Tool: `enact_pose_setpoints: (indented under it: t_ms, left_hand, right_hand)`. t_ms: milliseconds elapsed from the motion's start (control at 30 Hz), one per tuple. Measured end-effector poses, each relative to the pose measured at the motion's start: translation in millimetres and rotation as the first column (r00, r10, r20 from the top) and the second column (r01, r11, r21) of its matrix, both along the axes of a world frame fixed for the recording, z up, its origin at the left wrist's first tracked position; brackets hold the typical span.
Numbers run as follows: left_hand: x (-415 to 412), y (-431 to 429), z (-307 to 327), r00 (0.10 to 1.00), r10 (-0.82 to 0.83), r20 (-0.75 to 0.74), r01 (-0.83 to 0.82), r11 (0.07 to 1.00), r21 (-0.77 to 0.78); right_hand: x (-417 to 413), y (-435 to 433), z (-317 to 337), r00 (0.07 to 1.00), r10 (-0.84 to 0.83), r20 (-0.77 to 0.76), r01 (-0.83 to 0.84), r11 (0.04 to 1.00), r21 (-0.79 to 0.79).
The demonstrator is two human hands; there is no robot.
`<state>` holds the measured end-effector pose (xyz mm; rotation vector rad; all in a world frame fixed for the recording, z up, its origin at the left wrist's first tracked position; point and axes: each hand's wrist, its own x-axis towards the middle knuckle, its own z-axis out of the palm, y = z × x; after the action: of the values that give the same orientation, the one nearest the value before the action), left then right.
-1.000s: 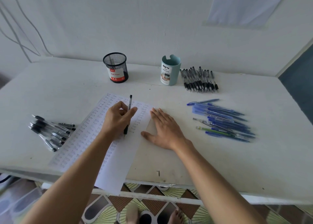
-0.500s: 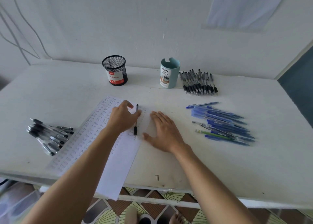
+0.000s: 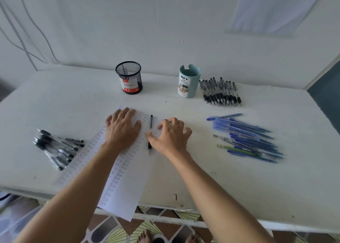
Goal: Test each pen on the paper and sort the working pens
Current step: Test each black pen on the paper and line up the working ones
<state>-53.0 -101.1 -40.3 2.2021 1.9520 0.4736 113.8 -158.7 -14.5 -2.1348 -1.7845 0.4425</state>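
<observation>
A black pen [image 3: 151, 121] lies on the white sheet of paper [image 3: 128, 187], which is covered in small test scribbles. My left hand [image 3: 122, 129] presses flat on the paper, fingers spread, just left of the pen. My right hand [image 3: 172, 135] sits over the pen's middle. Its thumb crosses the barrel and its curled fingers touch down just to the right, so the pen lies between thumb and fingers. The pen's tip end shows below the thumb.
A black mesh cup [image 3: 128, 78] and a teal organizer cup [image 3: 189, 81] stand at the back. Several black pens [image 3: 220, 93] lie beside the teal cup, several blue pens [image 3: 244, 138] at the right, more black pens [image 3: 57, 147] at the left. The paper overhangs the table's front edge [image 3: 220, 222].
My left hand let go of the black pen, left it lying on the paper and flattened beside it. My right hand left its flat rest and curled over the pen.
</observation>
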Motion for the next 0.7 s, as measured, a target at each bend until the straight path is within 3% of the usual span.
enact_pose_setpoints:
  t_ms: [267, 467, 700]
  left_hand:
    - [0, 2, -2, 0.999, 0.024, -0.031, -0.024, 1.0, 0.007]
    - [2, 1, -2, 0.999, 0.033, -0.033, -0.033, 0.999, 0.003]
    - [3, -2, 0, 0.999, 0.027, -0.034, -0.027, 1.0, 0.005]
  right_hand:
    - [5, 4, 12, 1.0, -0.01, 0.014, 0.01, 1.0, -0.01]
    - [10, 6, 10, 0.976, 0.009, 0.216, -0.01, 1.0, 0.002]
    - [4, 8, 20, 0.966, 0.073, 0.25, -0.074, 0.997, -0.008]
